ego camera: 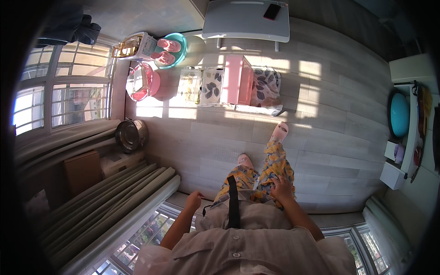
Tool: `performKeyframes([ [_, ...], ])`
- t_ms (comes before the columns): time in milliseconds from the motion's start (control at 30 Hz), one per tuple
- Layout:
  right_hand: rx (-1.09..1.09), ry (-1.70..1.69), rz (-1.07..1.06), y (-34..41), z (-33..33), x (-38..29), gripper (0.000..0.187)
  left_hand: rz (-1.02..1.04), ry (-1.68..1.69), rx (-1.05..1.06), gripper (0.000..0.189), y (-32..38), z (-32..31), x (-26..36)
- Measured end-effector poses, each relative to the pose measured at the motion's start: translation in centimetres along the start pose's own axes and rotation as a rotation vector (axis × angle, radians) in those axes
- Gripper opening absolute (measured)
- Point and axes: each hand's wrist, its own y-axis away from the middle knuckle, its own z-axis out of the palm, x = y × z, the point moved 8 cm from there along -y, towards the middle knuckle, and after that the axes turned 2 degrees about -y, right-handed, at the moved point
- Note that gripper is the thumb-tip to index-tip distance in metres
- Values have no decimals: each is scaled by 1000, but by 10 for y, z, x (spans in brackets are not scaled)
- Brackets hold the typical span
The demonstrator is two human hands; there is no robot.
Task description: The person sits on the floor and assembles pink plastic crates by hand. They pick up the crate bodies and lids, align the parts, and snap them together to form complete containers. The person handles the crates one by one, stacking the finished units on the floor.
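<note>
My left hand (195, 200) hangs by my side near the curtain, its fingers loosely curled; whether anything small is inside is hidden. On the other side, my right hand (282, 189) hangs in front of my patterned trousers (275, 161), fingers somewhat apart and nothing seen in it. Ahead on the floor stands a pink box (233, 80). Leaf-printed fabric (266, 86) shows on both sides of it. A translucent plastic container (190, 86) sits at the left end of that fabric. Both hands are well apart from these things.
A white low table (240, 22) bears a smartphone (272, 12). Left of it are a turquoise basin (184, 51) with pink slippers (163, 57) and a pink bucket (156, 84). A metal pot (129, 135) and long curtains (137, 199) line the left; a shelf (408, 151) stands right.
</note>
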Motion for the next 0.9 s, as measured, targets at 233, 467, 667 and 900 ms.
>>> performKeyframes([
  [233,-105,-42,74,-25,-24,29,40,-261,46,-108,19,-32,6,-35],
  [467,-253,-7,123,-61,-18,61,43,-90,-1,-156,22,-151,23,158],
  [667,-173,-111,268,-98,0,57,52,-63,-167,-147,21,-314,56,156],
  [900,-99,-152,447,-127,34,6,55,77,-648,-65,21,-514,32,148],
])
